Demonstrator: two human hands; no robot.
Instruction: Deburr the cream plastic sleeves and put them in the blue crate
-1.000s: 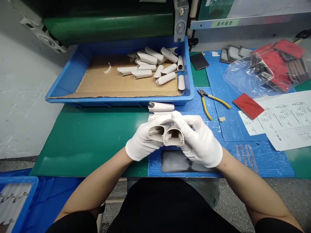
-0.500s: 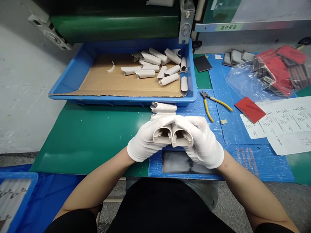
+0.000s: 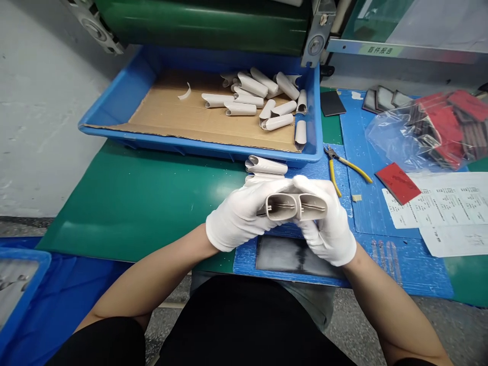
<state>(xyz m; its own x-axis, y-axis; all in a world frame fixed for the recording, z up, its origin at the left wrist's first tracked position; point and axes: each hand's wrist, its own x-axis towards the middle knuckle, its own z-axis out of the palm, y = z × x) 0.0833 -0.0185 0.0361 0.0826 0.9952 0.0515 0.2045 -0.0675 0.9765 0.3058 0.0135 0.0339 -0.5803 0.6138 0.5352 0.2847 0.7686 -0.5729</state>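
The gloved left hand (image 3: 238, 218) and right hand (image 3: 330, 223) curl closed around two beige hollow profiles (image 3: 293, 207), held side by side above the blue mat (image 3: 246, 259) at lower centre. At upper right, a rail label (image 3: 386, 50) reads 首件报告.

White gloves (image 3: 236, 218), beige plastic profiles (image 3: 281, 207), a blue tray (image 3: 198, 149), yellow-handled pliers (image 3: 353, 169).

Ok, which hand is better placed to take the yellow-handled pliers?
Probably the right hand: it lies closer to the yellow-handled pliers, though it grips a beige hollow strip.
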